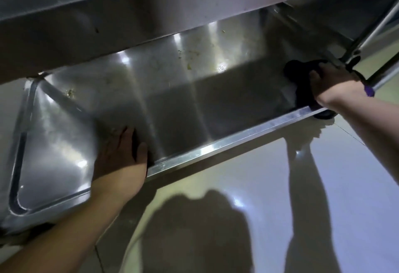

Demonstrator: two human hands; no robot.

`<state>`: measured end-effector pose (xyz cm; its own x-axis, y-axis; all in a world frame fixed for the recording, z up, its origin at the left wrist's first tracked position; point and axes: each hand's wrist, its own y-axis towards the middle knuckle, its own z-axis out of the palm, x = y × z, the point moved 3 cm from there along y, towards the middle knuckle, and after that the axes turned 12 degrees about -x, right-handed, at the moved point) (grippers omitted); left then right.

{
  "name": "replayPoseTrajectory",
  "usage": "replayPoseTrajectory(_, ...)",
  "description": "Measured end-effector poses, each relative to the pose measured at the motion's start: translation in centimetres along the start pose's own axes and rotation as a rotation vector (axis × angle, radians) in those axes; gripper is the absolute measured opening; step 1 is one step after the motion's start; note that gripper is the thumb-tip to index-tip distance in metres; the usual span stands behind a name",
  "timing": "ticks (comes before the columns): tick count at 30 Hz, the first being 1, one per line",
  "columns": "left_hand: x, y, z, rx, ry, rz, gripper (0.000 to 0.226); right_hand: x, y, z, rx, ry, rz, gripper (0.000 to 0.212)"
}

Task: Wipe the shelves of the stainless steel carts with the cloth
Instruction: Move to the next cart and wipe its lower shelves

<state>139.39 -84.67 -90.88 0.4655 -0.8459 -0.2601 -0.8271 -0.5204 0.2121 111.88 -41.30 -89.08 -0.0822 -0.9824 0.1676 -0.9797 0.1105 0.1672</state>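
I look down at the bottom shelf (177, 108) of a stainless steel cart, under the rim of the shelf above (151, 2). Yellowish crumbs and smears (187, 56) lie on the far part of the bottom shelf. My right hand (336, 84) presses a dark cloth (300, 78) flat into the shelf's right corner, fingers spread over it. Part of the cloth is hidden under the hand. My left hand (121, 156) rests on the shelf's near rim, fingers straight and flat on the steel, thumb over the edge.
A steel leg (367, 33) of the cart rises at the right beside my right hand, with a caster (323, 115) below the shelf corner. A glossy pale tiled floor (259, 186) lies in front of the cart, with my shadow on it.
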Motion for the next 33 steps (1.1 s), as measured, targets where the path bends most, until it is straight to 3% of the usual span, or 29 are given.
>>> replayPoseTrajectory(2, -0.2, -0.1, 0.2, -0.02, 0.008, 0.014, 0.055, 2.0, -0.2, 0.7, -0.04, 0.025, 0.024, 0.059)
replayPoseTrajectory(4, -0.3, 0.0, 0.3, -0.026, 0.005, 0.024, 0.062, 6.2, -1.9, 1.6, -0.064, 0.077, -0.081, 0.065)
replayPoseTrajectory(7, -0.5, 0.0, 0.3, -0.027, -0.001, 0.018, 0.066, 14.9, -6.8, 2.2, -0.028, 0.144, -0.353, 0.069)
replayPoseTrajectory(11, -0.6, 0.0, 0.3, -0.025, -0.007, 0.018, 0.065, 25.8, -14.0, 2.6, 0.085, 0.247, -0.776, 0.059)
replayPoseTrajectory(15, -0.6, -0.1, 0.1, -0.017, 0.006, 0.022, 0.062, 28.8, -13.4, 3.3, 0.159, 0.233, -0.993, 0.063)
replayPoseTrajectory(17, -0.4, -0.1, 0.0, -0.022, 0.016, 0.014, 0.056, 27.4, -10.3, 3.3, 0.087, 0.239, -0.958, 0.058)
replayPoseTrajectory(20, 0.0, 0.1, 0.3, -0.014, 0.038, 0.015, 0.057, 21.6, -3.6, 2.9, -0.034, 0.248, -0.724, 0.052)
replayPoseTrajectory(24, 0.0, 0.2, 0.5, -0.006, 0.044, 0.024, 0.065, 9.4, 5.6, 2.3, -0.03, 0.13, -0.366, 0.058)
replayPoseTrajectory(27, -0.1, 0.2, 0.5, 0.009, 0.038, 0.016, 0.069, 3.7, 8.0, 2.1, -0.039, 0.044, -0.197, 0.061)
replayPoseTrajectory(31, -0.3, 0.3, 0.5, 0.034, 0.051, 0.014, 0.07, 6.7, 5.7, 2.5, -0.08, 0.109, -0.122, 0.06)
replayPoseTrajectory(33, -0.5, 0.4, 0.5, 0.036, 0.054, 0.003, 0.062, 11.0, 2.0, 2.3, -0.095, 0.159, -0.276, 0.058)
